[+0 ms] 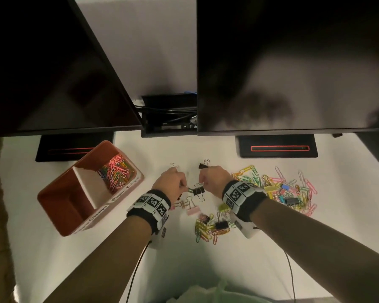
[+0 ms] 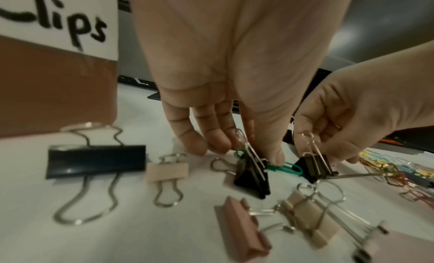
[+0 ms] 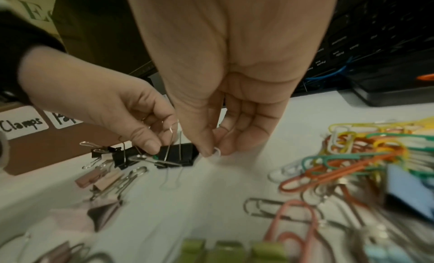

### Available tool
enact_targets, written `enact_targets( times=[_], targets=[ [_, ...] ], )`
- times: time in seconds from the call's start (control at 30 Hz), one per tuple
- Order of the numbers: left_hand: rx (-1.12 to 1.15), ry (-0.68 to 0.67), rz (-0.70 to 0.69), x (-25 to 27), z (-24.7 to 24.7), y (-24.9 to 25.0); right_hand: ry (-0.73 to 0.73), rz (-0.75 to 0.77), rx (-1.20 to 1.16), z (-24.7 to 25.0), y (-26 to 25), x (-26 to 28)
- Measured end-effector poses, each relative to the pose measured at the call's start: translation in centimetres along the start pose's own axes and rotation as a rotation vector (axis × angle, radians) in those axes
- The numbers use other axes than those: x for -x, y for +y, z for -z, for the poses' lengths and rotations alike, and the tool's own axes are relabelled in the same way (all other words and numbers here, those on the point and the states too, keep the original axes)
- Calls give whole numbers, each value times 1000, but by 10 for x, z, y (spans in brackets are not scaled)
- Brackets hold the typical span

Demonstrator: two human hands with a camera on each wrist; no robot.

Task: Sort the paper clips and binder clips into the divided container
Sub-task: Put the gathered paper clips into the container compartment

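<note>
Left hand (image 1: 170,182) of mine pinching a green paper clip (image 2: 285,168) caught in a black binder clip (image 1: 197,190), right hand (image 1: 212,179) pinching that clip's wire handle, mid-desk (image 1: 162,270), divided container (image 1: 53,193) toward the left edge

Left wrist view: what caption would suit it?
Both hands, left and right, work at a green paper clip caught between black binder clips.

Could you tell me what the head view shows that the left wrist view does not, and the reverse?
Only the head view shows the divided container's inside: coloured paper clips fill its far compartment. Only the left wrist view shows the green paper clip under the left thumb, lying between two black binder clips. Both show the left hand and right hand working together over the white desk.
</note>
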State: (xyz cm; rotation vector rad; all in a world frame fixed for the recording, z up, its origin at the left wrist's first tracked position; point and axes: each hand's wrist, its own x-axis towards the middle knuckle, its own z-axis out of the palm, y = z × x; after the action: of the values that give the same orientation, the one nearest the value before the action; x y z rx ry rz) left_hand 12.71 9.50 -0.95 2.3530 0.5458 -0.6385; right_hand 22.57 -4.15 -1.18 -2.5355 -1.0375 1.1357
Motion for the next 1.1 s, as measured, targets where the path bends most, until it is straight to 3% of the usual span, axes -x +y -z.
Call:
enact_targets(
  times=[0.2,0.3,0.47,0.57,0.83,1.1],
  targets=[
    [-33,-54,-61,9,0,1,115,8,-57,22,26,19],
    [-121,-52,-74,7,2,5,197,-13,57,41,48,29],
    [-250,-81,-81,2,0,7,45,-40,184,43,62,36],
    [-151,-90,-74,4,-2,5,41,-5,163,35,57,36],
    [36,213,11,-4,19,-3,27,29,-5,24,46,32],
    [-42,202,54,-32,27,-11,-20,31,26,25,43,29]
  ],
)
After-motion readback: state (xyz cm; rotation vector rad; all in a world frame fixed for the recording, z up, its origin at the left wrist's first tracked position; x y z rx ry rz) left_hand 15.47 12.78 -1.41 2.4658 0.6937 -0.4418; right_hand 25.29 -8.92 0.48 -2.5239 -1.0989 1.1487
